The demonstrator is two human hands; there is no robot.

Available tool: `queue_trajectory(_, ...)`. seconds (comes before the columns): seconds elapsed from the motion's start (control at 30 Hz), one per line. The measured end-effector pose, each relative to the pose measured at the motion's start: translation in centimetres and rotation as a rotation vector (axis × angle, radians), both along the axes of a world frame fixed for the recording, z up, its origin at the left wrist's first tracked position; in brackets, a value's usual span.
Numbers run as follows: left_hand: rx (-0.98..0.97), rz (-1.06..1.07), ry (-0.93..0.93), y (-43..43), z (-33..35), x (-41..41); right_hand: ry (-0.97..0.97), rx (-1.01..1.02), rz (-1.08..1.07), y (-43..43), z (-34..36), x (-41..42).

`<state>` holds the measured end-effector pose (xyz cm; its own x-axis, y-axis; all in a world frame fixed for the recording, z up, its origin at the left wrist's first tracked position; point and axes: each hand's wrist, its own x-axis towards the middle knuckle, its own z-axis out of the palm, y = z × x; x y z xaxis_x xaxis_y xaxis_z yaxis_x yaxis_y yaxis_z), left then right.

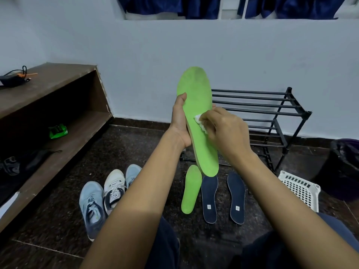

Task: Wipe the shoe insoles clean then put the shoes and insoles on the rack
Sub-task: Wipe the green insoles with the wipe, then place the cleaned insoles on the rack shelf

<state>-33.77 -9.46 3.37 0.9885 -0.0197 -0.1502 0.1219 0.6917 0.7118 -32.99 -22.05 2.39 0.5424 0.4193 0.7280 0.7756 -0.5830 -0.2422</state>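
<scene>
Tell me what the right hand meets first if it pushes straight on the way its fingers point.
The right hand points up and left, pinching a white wipe against the green insole, so that insole comes first; the left hand grips it just behind. Depth beyond is unclear.

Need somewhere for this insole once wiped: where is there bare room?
The rack has bare top bars. Floor between the wooden shelf and the rack is open. Crowded: the floor ahead, with shoes left, then a second green insole and two navy insoles.
</scene>
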Motion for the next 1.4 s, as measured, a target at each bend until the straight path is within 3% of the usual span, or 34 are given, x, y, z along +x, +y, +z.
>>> queue_trajectory(0.17, -0.108, 0.027, -0.041, 0.0, 0.4, -0.1, 0.071, -0.004, 0.027, -0.1, -0.4, -0.2)
queue_trajectory(0.4, -0.187, 0.144, -0.083, 3.1, 0.3, 0.4, 0.343, -0.100, 0.198, -0.7, -1.8, -1.9)
queue_trajectory(0.57, -0.187, 0.167, -0.058, 4.8, -0.3, 0.9, 0.617, -0.166, 0.277, -0.6, -1.9, -2.8)
queue_trajectory(0.67, -0.146, 0.178, -0.009, 5.9, -1.1, 1.5, 0.885, -0.192, 0.406, -0.7, -0.9, -2.7)
queue_trajectory(0.87, -0.013, 0.169, 0.097, 7.3, -3.4, 2.9, 1.335, 0.300, 0.430, -0.2, 0.6, 1.7)
queue_trajectory(1.1, 0.163, 0.068, 0.328, 7.9, -11.2, 5.3, 1.596, 0.557, 0.366, 1.0, -1.5, 9.0)
queue_trajectory(1.4, 0.368, -0.010, 0.601, 9.9, -23.1, 7.8, 1.769, 0.559, 0.168, 1.0, -12.2, 14.8)
